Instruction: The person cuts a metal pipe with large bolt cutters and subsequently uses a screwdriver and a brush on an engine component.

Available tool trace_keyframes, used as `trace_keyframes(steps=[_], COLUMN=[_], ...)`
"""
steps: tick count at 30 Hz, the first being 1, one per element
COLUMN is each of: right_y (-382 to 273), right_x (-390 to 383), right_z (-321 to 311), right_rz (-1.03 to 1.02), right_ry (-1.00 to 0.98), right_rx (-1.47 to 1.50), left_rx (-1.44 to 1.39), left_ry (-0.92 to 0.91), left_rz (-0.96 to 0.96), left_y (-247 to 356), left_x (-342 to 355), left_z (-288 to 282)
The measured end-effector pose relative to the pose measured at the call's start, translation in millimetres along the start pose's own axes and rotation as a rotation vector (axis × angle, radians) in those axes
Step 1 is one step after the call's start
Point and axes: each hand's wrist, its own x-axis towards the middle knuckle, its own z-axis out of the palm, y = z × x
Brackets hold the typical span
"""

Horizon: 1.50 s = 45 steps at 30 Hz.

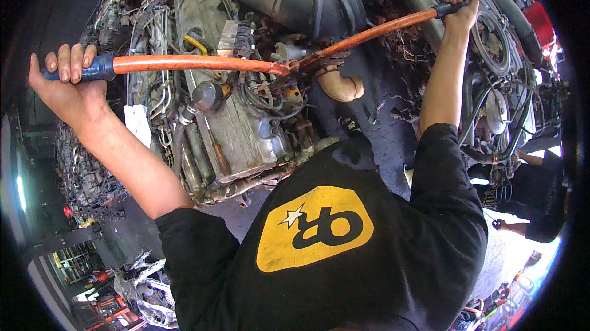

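Black shirt (399,233) foremost; beyond, the left hand (77,82) and right hand (461,16) wrap their fingers around opposite ends of an orange two-handled tool (284,69).

Floor (393,153) looked kinda dim and greyish, but engine (243,140) caught decent soft light, dull sheen on metal. Orange handles (190,64) came out pretty crisp. Black shirt (418,251) swallowed most fold detail. Out past floor's left edge stuff got murky, where white light strip (21,193) glowed with bluish haze. Toward floor's right edge, way brighter: glare burned patches to near white. Shadows pooled deep in gaps around engine. Fisheye bent everything hard near rim, corners went solid black, small bits out there looked smeary.
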Motion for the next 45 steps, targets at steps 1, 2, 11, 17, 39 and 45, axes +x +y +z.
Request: trace_keyframes(steps=[1, 2, 11, 17, 39, 45], right_y=[-1, -4, -8, -3, -94, -94], right_x=[-3, 2, 1, -23, -144, -280], right_z=[6, 5, 16, 11, 64, 159], right_rz=[0.011, 0.011, 0.024, -0.007, -0.270, -0.388], right_ry=[0.004, 0.002, -0.063, -0.033, -0.817, -0.797], right_rx=[-0.011, -0.009, 0.028, 0.051, 0.176, 0.051], left_rx=[0.014, 0.014, 0.001, -0.072, 0.012, 0.204], left_ry=[0.016, 0.016, -0.029, -0.066, -0.626, -0.694], left_rz=[0.006, 0.008, 0.009, -0.004, 0.284, 0.500], left_y=[1, 2, 0, -4, -19, -51], left_x=[0, 0, 9, 11, -63, -71], left_z=[0, 0, -15, -32, 109, 184])
